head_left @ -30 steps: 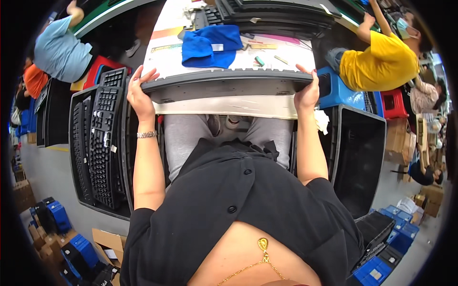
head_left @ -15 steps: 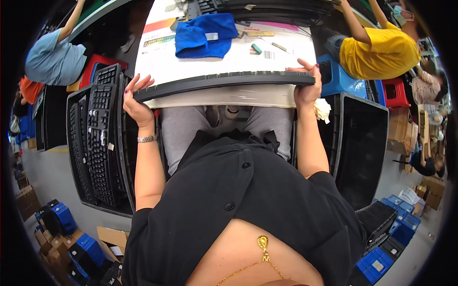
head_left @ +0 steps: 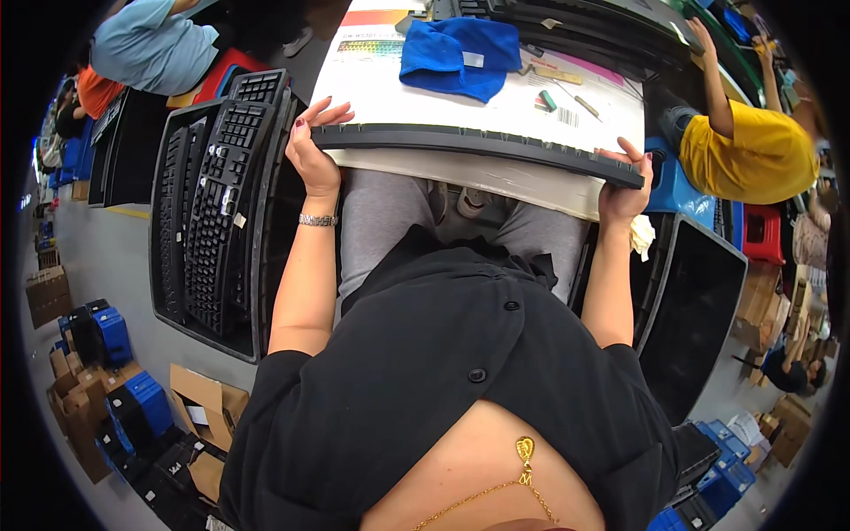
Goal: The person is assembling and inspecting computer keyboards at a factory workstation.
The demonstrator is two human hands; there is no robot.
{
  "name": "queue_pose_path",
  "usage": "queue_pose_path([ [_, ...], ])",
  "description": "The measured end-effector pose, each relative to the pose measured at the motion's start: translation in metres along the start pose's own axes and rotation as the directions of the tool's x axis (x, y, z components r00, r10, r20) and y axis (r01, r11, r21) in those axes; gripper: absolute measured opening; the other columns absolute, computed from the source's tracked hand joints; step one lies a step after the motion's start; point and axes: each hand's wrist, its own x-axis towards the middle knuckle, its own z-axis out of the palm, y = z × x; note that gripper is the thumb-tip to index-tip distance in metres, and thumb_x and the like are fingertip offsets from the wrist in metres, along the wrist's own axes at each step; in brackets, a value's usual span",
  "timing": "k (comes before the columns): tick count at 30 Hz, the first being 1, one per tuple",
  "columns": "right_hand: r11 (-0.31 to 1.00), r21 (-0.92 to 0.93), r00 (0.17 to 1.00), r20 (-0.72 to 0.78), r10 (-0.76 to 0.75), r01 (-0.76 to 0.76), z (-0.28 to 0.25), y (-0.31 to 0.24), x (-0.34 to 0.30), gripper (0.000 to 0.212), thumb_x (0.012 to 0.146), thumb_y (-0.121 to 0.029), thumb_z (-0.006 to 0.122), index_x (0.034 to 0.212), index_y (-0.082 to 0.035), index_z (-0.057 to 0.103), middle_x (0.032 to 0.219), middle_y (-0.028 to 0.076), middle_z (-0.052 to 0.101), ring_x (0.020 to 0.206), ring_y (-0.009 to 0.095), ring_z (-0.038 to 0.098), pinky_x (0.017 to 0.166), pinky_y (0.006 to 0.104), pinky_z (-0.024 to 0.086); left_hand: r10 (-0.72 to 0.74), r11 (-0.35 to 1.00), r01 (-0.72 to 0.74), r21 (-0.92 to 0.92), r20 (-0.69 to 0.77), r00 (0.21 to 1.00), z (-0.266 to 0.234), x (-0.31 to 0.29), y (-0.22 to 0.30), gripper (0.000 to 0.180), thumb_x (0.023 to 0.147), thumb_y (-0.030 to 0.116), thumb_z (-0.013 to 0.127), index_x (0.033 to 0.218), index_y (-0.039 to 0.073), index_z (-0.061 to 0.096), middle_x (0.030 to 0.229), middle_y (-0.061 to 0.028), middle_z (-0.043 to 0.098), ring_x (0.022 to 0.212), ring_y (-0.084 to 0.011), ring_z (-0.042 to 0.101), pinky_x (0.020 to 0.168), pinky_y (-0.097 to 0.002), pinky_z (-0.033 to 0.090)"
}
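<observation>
A black keyboard point(head_left: 478, 142) is held up on edge across my front, over the near edge of the white worktable point(head_left: 381, 106). Its keys face away and show only as a row of bumps along the top. My left hand point(head_left: 313, 164) grips one end, fingers pointing up and outward. At the other end my right hand point(head_left: 623, 200) is closed round the keyboard, thumb side toward the table. Beyond it lie a crumpled blue cloth point(head_left: 429, 66), a small green-ended piece point(head_left: 548, 101) and a slim tool point(head_left: 588, 108).
At my left stands a black bin point(head_left: 161, 265) with several keyboards point(head_left: 217, 212) stacked on their sides. Another black bin point(head_left: 695, 319) is at my right. More dark keyboards point(head_left: 593, 26) lie at the table's far end. A person in yellow point(head_left: 753, 146) sits beyond the right side.
The whole view has swung, shifting the table and bins rightward. Both hands still hold the keyboard, whose left end now appears higher than its right.
</observation>
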Motion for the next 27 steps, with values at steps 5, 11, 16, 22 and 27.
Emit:
queue_pose_path([
  [5,1.000,-0.023,1.000,0.012,0.003,-0.002,-0.005,0.003,0.008,0.058,0.111,-0.035,0.028,0.122,0.009,0.065,0.082,0.019,0.076,0.086,0.031,0.074,0.094,0.0353,0.052,0.018,0.999,-0.017,-0.028,0.056,0.998,-0.007,0.006,0.008,0.048,0.107,0.027,0.037,0.124,-0.008,0.065,0.110,-0.0219,0.076,0.097,-0.0272,0.074,0.092,-0.0350,0.055],
  [11,1.000,0.012,1.000,-0.016,0.024,-0.024,-0.021,0.013,0.021,0.058,0.111,-0.035,0.029,0.121,0.009,0.065,0.082,0.019,0.076,0.085,0.030,0.074,0.092,0.0340,0.052,-0.037,0.875,-0.084,0.476,0.239,0.970,-0.003,0.037,0.072,0.035,0.103,0.022,0.060,0.127,-0.003,0.068,0.119,-0.0168,0.075,0.102,-0.0251,0.073,0.094,-0.0337,0.054],
  [16,1.000,0.016,1.000,-0.023,-0.001,0.002,-0.007,0.003,0.004,0.057,0.111,-0.036,0.030,0.118,0.009,0.065,0.078,0.019,0.075,0.083,0.029,0.074,0.093,0.0338,0.052,-0.225,0.730,-0.324,0.602,0.660,0.717,0.039,0.040,0.117,0.040,0.100,0.024,0.070,0.134,0.004,0.067,0.126,-0.0105,0.073,0.112,-0.0244,0.069,0.095,-0.0312,0.053],
  [22,0.998,0.053,0.999,-0.010,-0.043,0.043,-0.008,0.004,-0.007,0.057,0.111,-0.036,0.029,0.116,0.008,0.065,0.076,0.018,0.075,0.082,0.030,0.075,0.098,0.0382,0.052,-0.295,0.737,-0.436,0.516,0.827,0.480,0.073,0.045,0.094,0.045,0.099,0.030,0.071,0.134,0.002,0.066,0.130,-0.0146,0.071,0.113,-0.0293,0.069,0.097,-0.0352,0.053],
  [27,0.997,0.061,0.999,0.001,-0.051,0.050,-0.012,0.007,-0.007,0.058,0.111,-0.038,0.028,0.115,0.007,0.065,0.076,0.018,0.075,0.084,0.032,0.075,0.103,0.0425,0.050,-0.374,0.733,-0.424,0.532,0.836,0.402,0.084,0.044,0.093,0.048,0.099,0.033,0.072,0.134,0.001,0.066,0.131,-0.0156,0.070,0.114,-0.0307,0.069,0.099,-0.0366,0.053],
])
